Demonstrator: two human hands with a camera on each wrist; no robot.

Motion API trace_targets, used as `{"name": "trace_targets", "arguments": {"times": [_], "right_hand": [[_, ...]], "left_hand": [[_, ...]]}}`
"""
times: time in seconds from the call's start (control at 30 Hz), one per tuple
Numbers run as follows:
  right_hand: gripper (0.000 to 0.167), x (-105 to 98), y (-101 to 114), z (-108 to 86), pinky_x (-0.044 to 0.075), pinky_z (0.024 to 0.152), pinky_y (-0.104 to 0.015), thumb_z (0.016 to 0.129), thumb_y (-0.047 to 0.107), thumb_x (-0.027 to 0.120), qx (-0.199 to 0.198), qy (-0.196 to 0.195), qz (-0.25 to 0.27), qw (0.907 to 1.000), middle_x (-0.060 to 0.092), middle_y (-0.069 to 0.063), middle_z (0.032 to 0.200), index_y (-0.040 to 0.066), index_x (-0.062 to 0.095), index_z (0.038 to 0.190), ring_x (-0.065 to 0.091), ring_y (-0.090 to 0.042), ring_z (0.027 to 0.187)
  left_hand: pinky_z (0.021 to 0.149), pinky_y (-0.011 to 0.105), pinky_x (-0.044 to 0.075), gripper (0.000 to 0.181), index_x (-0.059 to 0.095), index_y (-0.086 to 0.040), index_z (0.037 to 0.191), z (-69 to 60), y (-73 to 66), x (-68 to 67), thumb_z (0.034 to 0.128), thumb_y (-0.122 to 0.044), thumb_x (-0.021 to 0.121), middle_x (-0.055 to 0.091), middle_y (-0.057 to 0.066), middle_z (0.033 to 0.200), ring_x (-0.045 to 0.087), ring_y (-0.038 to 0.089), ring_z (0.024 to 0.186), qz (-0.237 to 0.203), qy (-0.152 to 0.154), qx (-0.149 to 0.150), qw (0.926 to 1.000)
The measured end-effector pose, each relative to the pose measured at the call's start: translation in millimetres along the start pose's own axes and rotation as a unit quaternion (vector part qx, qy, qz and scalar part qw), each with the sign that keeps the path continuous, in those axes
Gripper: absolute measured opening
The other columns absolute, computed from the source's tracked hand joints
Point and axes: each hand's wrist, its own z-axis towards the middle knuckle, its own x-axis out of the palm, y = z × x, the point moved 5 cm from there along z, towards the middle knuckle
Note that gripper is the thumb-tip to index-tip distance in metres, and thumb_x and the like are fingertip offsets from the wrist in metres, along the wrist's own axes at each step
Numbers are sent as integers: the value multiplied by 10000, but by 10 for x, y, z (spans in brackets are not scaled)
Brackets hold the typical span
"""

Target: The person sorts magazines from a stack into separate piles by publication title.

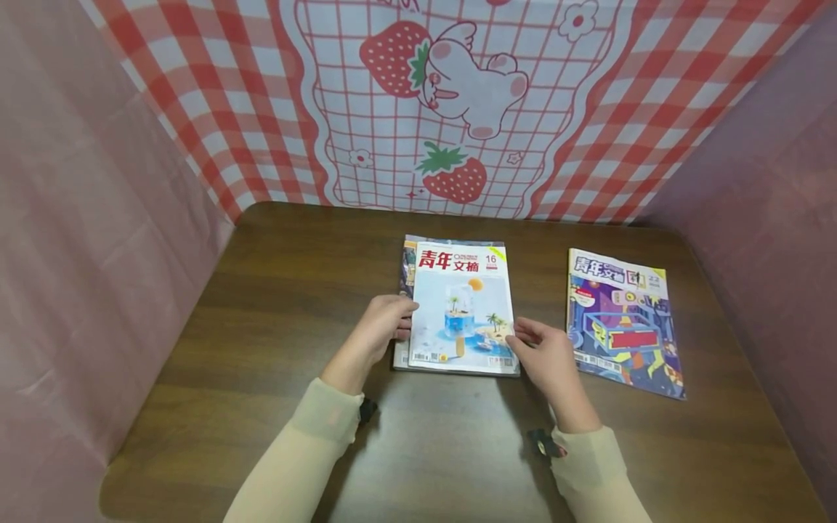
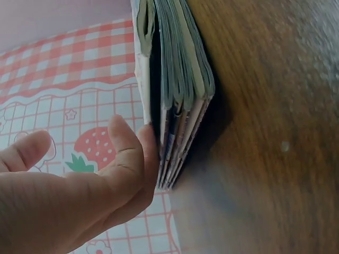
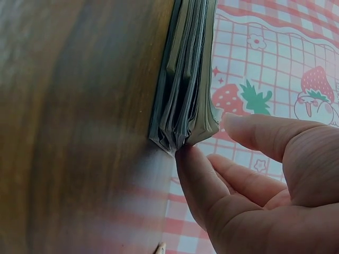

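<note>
A magazine (image 1: 434, 312) with a pale blue cover and red title lies on top of a small stack in the middle of the table. Under it, other magazines (image 1: 404, 356) jut out at the left; their layered page edges (image 2: 177, 58) show in the left wrist view. My left hand (image 1: 386, 323) is at the stack's left side, its fingers touching the top magazine's edge and its thumb held apart. On the right side, my right hand (image 1: 546, 356) pinches the top magazine's edge (image 3: 204, 106), thumb on the cover and fingers against the page edges.
Right of the stack lies a separate purple magazine (image 1: 621, 327), slightly turned. The brown wooden table (image 1: 275, 290) has rounded back corners. Behind it hangs a red-and-white checked cloth (image 1: 229, 94) with strawberries, and pink curtains (image 1: 78, 218) stand at both sides.
</note>
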Motion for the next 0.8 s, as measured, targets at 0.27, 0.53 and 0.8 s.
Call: {"name": "trace_targets", "arguments": {"times": [0.27,0.53,0.8], "right_hand": [[452,-10,8,-5,490,992,-478,954,150,729,-21,21,64,10000,691,-207,1202,-72,616,1331,671,-318,1101],[448,-18,18,-4,492,990,-476,951,148,731,12,33,82,10000,689,-206,1207,-71,621,1327,670,-318,1102],[458,-21,15,0,483,1000,-481,954,160,730,60,33,84,9999,690,-204,1205,-69,615,1334,666,-320,1109]], "left_hand": [[957,406,522,568,396,178,1438,22,12,-3,954,-20,619,480,333,1413,588,386,1168,353,-30,223,9991],[927,404,539,576,429,183,1415,78,103,62,908,35,660,610,333,1236,635,378,1118,1164,172,508,9918],[740,336,579,594,480,110,1430,101,111,84,878,68,696,702,226,1070,695,289,921,1638,141,596,9846]]}}
